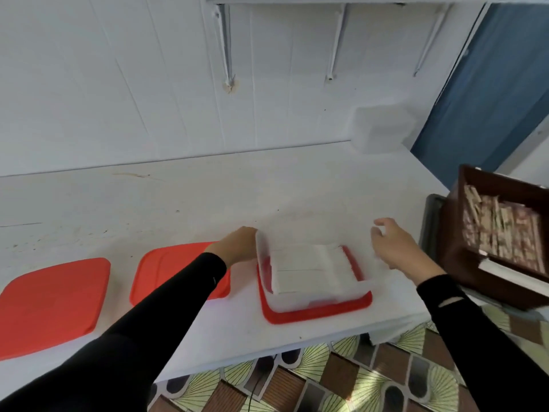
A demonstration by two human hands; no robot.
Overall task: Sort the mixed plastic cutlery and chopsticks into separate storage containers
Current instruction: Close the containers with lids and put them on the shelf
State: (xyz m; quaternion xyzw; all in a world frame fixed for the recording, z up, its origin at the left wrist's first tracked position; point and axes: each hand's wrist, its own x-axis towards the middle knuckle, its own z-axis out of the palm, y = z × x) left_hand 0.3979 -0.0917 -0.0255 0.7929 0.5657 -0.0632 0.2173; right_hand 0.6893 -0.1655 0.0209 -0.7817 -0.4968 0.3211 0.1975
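A clear plastic container (312,298) sits on a red lid (320,315) on the white table (208,197), with white wrapped packets (309,272) lying inside. My left hand (237,245) grips the container's left rim, its fingers hidden behind the wall. My right hand (398,248) hovers just to the right of the container, fingers loosely spread and holding nothing. A dark brown wooden box (463,263) at the far right is packed with paper-wrapped chopsticks (502,230).
Two more red lids lie flat on the table, one at the left (53,304) and one partly under my left arm (166,269). A clear empty tub (383,129) stands at the back right corner. A patterned tile floor (326,373) shows below the table's front edge.
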